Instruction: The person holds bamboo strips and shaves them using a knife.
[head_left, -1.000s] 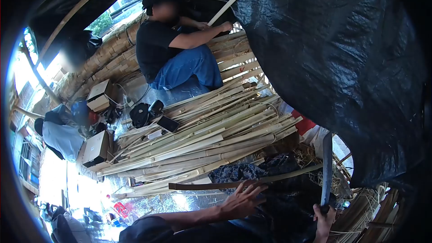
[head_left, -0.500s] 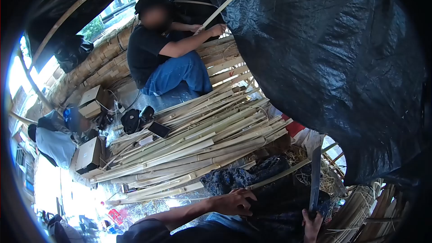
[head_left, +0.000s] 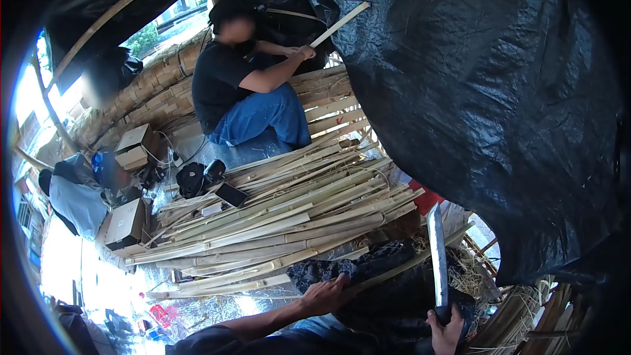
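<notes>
In my right hand [head_left: 447, 332] is the dark handle of a long, straight-bladed knife [head_left: 437, 253]. Its blade points up and away from me and catches the light. A bamboo strip [head_left: 420, 258] slants across the dark patterned cloth [head_left: 368, 264] over my lap. My left hand [head_left: 323, 296] is closed at the strip's left end, its fingers partly hidden. The knife blade crosses in front of the strip's right part; whether they touch I cannot tell. Many split bamboo strips [head_left: 282, 223] lie in a broad pile beyond my left arm.
Across the pile a seated person [head_left: 253, 92] grips a pale bamboo strip [head_left: 340, 24]. Black plastic sheeting [head_left: 480, 118] hangs at the right. Cardboard boxes [head_left: 127, 225], a phone [head_left: 231, 194] and a black pouch [head_left: 190, 179] lie left. More strips [head_left: 519, 319] stand at lower right.
My left hand has moved left and slightly down, its spread fingers closing at the strip. The knife has shifted left, its blade turned brighter. The other person's strip has tilted lower.
</notes>
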Demonstrator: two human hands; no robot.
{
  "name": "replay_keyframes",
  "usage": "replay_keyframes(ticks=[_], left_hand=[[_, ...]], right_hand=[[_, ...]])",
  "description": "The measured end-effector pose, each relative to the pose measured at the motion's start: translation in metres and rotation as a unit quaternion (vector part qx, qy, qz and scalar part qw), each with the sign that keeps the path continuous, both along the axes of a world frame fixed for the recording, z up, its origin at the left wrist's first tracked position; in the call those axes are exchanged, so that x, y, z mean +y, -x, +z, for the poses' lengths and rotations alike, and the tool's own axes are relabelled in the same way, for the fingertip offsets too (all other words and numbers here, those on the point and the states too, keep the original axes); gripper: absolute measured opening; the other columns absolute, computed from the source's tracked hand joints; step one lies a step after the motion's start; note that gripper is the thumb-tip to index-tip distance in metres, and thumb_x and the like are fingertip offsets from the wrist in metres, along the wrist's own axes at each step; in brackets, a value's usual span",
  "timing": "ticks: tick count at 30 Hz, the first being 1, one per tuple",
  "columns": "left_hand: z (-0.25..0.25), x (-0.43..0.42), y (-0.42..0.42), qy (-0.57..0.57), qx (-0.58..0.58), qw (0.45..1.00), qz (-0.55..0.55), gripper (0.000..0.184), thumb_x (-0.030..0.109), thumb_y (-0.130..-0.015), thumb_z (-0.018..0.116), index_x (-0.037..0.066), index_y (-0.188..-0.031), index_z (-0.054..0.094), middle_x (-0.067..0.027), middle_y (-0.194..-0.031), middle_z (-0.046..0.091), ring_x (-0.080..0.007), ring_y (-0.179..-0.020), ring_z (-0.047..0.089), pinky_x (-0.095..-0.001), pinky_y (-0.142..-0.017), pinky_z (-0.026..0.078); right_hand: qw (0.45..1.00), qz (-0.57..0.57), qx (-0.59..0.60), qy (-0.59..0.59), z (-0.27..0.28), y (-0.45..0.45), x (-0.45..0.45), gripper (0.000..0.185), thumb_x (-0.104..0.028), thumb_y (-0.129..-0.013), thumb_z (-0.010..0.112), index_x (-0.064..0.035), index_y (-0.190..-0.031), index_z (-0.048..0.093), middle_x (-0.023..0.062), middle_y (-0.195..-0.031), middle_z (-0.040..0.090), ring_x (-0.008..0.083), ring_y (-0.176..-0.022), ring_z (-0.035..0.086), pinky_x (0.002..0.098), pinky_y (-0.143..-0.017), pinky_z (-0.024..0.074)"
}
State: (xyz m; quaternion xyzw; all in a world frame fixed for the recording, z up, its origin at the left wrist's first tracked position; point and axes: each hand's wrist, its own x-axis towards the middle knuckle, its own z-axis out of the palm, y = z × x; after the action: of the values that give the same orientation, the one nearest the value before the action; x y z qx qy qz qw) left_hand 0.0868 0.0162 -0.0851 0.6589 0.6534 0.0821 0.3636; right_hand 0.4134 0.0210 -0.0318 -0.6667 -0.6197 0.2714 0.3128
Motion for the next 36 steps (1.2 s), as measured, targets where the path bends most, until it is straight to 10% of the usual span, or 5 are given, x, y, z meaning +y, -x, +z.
replay_keyframes(ticks=[4, 6, 8, 25, 36], left_hand=[[-0.035, -0.006, 0.028, -0.025, -0.037, 0.997, -0.056, 0.037, 0.035, -0.1, 0.057, 0.002, -0.117, 0.056, -0.0207, -0.086, 0.064, -0.0418, -0.082, 0.066, -0.0495, -0.068, 0.053], [-0.085, -0.014, 0.043, -0.145, -0.092, 0.97, -0.175, 0.038, 0.039, -0.098, 0.061, 0.009, -0.122, 0.06, -0.0192, -0.085, 0.066, -0.0384, -0.077, 0.068, -0.0482, -0.069, 0.055], [-0.004, -0.002, 0.033, 0.12, -0.122, 0.982, -0.08, 0.032, 0.032, -0.099, 0.059, 0.01, -0.121, 0.063, -0.0163, -0.092, 0.067, -0.0353, -0.089, 0.069, -0.0454, -0.077, 0.055], [-0.013, 0.036, -0.014, -0.185, -0.053, 0.977, -0.095, 0.029, 0.027, -0.09, 0.072, -0.001, -0.086, 0.068, -0.0167, -0.083, 0.067, -0.0316, -0.075, 0.068, -0.0419, -0.068, 0.052], [0.031, 0.02, -0.006, 0.037, -0.008, 0.994, -0.105, 0.033, 0.03, -0.096, 0.064, -0.001, -0.086, 0.064, -0.0227, -0.068, 0.063, -0.0421, -0.071, 0.066, -0.0497, -0.065, 0.048]], right_hand=[[0.984, -0.029, -0.063, -0.164, -0.01, 0.002, -0.005, 0.042, -0.037, -0.088, 0.077, 0.0015, -0.101, 0.067, 0.0118, -0.08, 0.07, 0.027, -0.071, 0.067, 0.0381, -0.067, 0.0526], [0.962, 0.016, 0.161, 0.218, 0.001, -0.004, -0.001, 0.062, -0.042, -0.086, 0.078, -0.0089, -0.136, 0.062, 0.0255, -0.11, 0.071, 0.0304, -0.097, 0.073, 0.0396, -0.084, 0.0545], [0.9, 0.032, 0.4, 0.171, -0.027, 0.013, 0.001, 0.022, -0.015, -0.087, 0.078, -0.0008, -0.09, 0.061, 0.0009, -0.062, 0.056, 0.0083, -0.047, 0.051, 0.0234, -0.043, 0.0387], [0.926, -0.137, 0.345, 0.076, -0.013, -0.001, -0.009, 0.017, -0.015, -0.097, 0.066, 0.0009, -0.099, 0.062, -0.0028, -0.06, 0.047, 0.0054, -0.047, 0.044, 0.0235, -0.042, 0.0359], [0.997, -0.006, 0.075, 0.025, -0.022, 0.034, -0.026, 0.016, -0.015, -0.09, 0.074, -0.0017, -0.095, 0.065, 0.01, -0.069, 0.068, 0.0216, -0.062, 0.071, 0.0311, -0.058, 0.0522]])
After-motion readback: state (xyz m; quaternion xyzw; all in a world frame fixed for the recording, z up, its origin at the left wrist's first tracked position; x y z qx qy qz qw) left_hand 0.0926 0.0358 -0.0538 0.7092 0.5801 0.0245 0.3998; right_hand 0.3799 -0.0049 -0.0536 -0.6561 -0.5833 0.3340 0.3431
